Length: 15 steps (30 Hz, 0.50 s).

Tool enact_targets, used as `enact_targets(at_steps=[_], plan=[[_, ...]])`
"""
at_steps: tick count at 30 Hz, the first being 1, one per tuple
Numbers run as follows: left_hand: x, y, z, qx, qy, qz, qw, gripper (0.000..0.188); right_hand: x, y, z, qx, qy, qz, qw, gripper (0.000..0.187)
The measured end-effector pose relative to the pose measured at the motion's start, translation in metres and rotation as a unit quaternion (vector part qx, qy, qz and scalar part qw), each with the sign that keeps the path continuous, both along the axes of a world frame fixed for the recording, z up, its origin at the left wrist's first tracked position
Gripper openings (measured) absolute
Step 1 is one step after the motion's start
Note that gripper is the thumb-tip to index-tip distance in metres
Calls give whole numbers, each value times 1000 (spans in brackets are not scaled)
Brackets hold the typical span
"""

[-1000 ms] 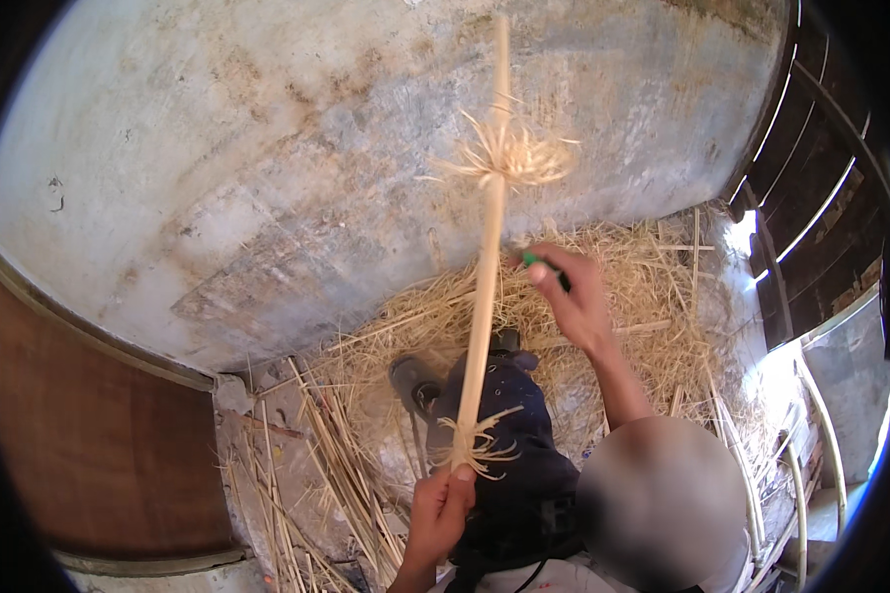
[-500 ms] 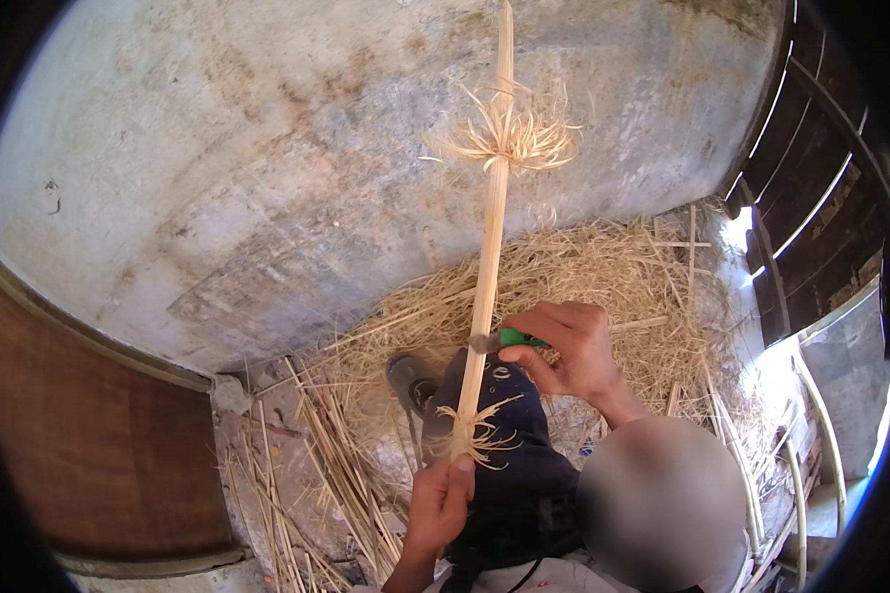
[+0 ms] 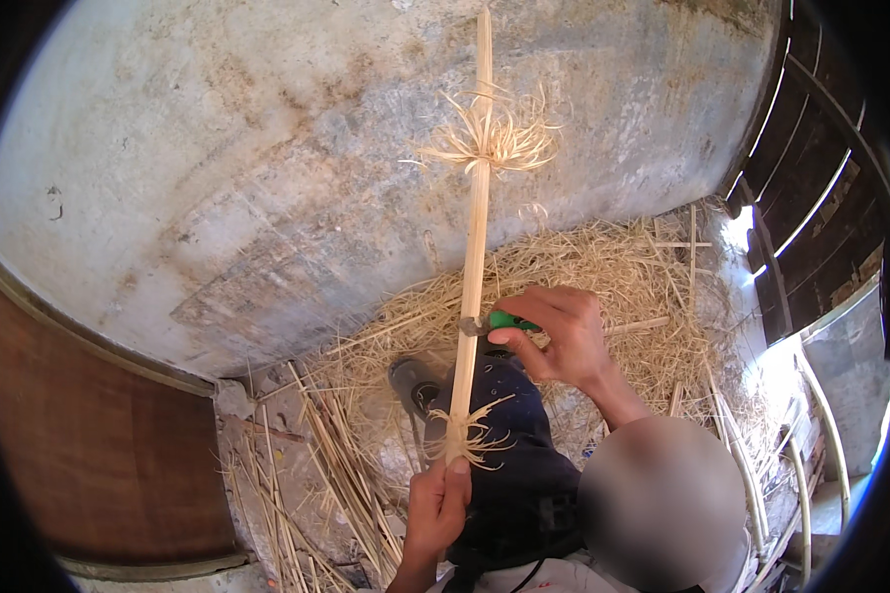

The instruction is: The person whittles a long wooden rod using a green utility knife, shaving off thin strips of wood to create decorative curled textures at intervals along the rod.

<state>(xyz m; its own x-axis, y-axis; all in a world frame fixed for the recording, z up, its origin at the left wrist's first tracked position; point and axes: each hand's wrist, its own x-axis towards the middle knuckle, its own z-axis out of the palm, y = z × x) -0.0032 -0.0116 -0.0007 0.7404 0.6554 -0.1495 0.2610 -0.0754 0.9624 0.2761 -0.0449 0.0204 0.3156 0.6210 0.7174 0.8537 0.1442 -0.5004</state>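
A long, pale strip of wood or bamboo (image 3: 476, 227) stretches up and away from my lap. Curled shavings (image 3: 485, 143) cling to it near the far end, and a smaller tuft (image 3: 462, 435) sits close to the near end. My left hand (image 3: 438, 504) is closed round the near end, just below that tuft. In my right hand (image 3: 564, 336) is a knife with a green handle (image 3: 509, 321). Its short greyish blade (image 3: 473, 326) lies against the strip about midway. My fingers cover part of the handle.
Loose shavings (image 3: 603, 262) are heaped on the floor beyond my legs. Several long thin strips (image 3: 341, 465) lie to the left, beside a dark boot (image 3: 413, 381). A stained wall (image 3: 297, 178) rises ahead; a brown wooden panel (image 3: 99, 415) stands at left.
The far part of the strip has swung slightly left, its tip now lower in view. My right hand and the knife have shifted slightly left and farther away along the strip.
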Motion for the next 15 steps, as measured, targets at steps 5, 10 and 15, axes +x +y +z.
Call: enact_targets(at_steps=[5, 10, 15], plan=[[-9, -16, -3, -90, 28, -6, 996, 41, 58, 16, -4, 17, 71, -124, 990, 25], [-15, -16, -12, -72, 23, 1, 997, 37, 56, 10, -4, -20, 111, -88, 990, 28], [-2, -7, 6, -87, -2, 39, 995, 39, 2, -5, -19, -17, 96, 64, 993, 26]])
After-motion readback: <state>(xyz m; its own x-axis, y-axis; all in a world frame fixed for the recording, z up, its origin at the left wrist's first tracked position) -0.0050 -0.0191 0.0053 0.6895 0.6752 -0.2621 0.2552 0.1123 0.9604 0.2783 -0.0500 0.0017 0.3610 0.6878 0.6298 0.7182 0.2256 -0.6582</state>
